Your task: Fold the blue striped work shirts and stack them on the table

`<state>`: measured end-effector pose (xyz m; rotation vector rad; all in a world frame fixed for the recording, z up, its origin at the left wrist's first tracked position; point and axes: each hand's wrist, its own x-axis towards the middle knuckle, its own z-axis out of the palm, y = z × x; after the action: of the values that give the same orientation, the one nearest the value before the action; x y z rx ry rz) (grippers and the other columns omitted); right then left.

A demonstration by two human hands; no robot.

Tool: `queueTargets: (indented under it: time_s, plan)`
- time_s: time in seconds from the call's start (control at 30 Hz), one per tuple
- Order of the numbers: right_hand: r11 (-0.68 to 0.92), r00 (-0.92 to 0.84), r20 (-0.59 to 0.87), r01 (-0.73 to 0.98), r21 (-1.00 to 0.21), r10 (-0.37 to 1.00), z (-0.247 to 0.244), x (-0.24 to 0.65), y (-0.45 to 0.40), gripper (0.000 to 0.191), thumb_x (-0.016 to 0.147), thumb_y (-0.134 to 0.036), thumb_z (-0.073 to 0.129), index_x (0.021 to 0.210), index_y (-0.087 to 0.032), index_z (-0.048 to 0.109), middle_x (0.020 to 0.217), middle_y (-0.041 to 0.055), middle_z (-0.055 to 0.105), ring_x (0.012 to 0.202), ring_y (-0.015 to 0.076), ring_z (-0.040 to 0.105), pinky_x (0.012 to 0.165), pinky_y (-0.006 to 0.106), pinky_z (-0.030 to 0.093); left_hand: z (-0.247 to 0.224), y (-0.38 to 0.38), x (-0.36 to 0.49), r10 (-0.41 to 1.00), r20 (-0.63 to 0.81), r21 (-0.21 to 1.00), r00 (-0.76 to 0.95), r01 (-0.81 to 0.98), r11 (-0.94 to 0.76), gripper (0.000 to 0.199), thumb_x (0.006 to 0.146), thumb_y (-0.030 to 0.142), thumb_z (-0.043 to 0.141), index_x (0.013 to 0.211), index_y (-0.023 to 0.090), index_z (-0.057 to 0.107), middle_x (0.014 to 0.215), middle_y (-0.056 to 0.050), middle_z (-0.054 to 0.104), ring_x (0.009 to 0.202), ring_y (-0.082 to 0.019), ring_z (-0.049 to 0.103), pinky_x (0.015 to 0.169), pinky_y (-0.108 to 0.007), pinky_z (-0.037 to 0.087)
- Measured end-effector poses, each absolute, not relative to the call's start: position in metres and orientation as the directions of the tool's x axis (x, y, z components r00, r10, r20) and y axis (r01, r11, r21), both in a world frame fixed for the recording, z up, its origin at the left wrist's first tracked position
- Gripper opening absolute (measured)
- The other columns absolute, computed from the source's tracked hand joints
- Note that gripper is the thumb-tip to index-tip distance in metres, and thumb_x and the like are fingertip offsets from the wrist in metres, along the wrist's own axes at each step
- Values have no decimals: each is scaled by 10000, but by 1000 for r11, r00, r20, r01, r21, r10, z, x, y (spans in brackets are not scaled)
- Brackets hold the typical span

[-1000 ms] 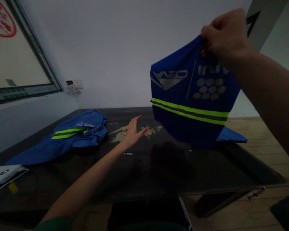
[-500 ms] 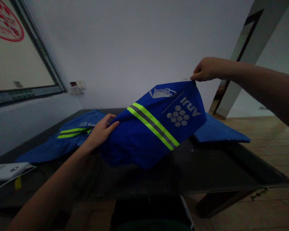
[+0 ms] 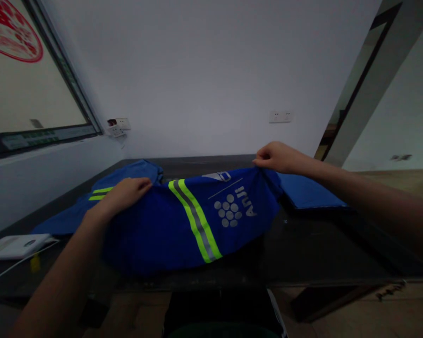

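A bright blue garment with a yellow-and-grey reflective band and silver "ANJI" print is stretched between my two hands over the dark table. My left hand pinches its upper left edge. At its upper right corner, my right hand is closed on the cloth. The lower part of the garment hangs down close to the tabletop; whether it touches is too dark to tell.
A duller blue garment with yellow stripes lies on the table at the left. Folded blue cloth lies at the right. A white device with a cable sits at the left edge. Sockets are on the wall behind.
My right hand has come down and left with its corner of the garment. My left hand has moved left and its fingers have closed on the edge. The garment now hangs lower and more level.
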<state>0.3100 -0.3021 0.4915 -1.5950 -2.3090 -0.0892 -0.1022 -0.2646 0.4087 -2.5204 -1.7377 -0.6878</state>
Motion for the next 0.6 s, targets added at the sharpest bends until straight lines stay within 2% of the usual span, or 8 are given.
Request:
queueTargets:
  time_s: [0.07,0.1,0.17,0.23,0.3,0.4,0.53,0.6]
  plan:
    - [421,-334,340,879,-225,879,489,299,-305,279,775,-262,552,518,-154,547,441,-43,402,455,69,344,493,246,241,399,-269,-74,826,439,203,352,857,-473,338,835,444,424,937,200,636,1013,-112,656,987,-299,603,921,-476,440]
    - [450,-346,363,854,-260,865,488,292,-307,289,776,-254,556,505,-156,528,442,-45,393,457,68,338,496,246,240,395,-275,-55,777,489,238,395,797,-555,375,848,448,436,1059,194,613,1117,-113,634,1081,-283,573,972,-453,420]
    - [516,-369,421,797,-316,828,488,278,-309,314,785,-249,556,491,-161,491,449,-45,391,471,68,339,505,247,241,389,-290,-14,685,534,305,496,643,-703,541,840,474,509,1309,207,472,1330,-105,531,1218,-261,498,1032,-412,388]
    - [583,-392,481,732,-353,784,491,265,-312,332,802,-258,553,495,-162,473,465,-41,407,495,71,349,515,246,245,385,-301,22,630,548,329,550,551,-767,662,810,485,581,1388,226,389,1379,-98,496,1238,-265,485,1031,-396,391]
    - [635,-408,531,680,-367,743,494,257,-315,338,815,-266,557,506,-160,471,478,-40,411,517,73,352,523,243,246,385,-304,43,641,540,338,546,556,-759,531,845,463,552,1314,226,482,1242,-92,600,1128,-271,562,960,-391,438]
    - [664,-389,595,657,-357,704,501,256,-322,339,816,-265,580,514,-160,468,480,-45,382,530,71,338,525,240,247,396,-294,50,648,536,261,542,623,-737,285,916,373,445,1027,201,642,960,-83,665,958,-259,611,871,-388,462]
    - [647,-345,612,663,-377,711,506,267,-326,341,813,-307,611,529,-163,489,478,-39,404,509,70,352,505,235,265,446,-265,36,584,572,47,575,688,-724,143,850,295,560,846,202,668,990,-71,615,1103,-276,531,986,-455,366]
    - [634,-326,600,650,-419,731,507,274,-323,348,823,-339,612,541,-163,506,472,-33,432,488,68,373,488,228,277,490,-248,27,659,494,54,566,737,-674,140,825,284,590,815,175,678,963,-54,603,1121,-278,527,992,-460,356]
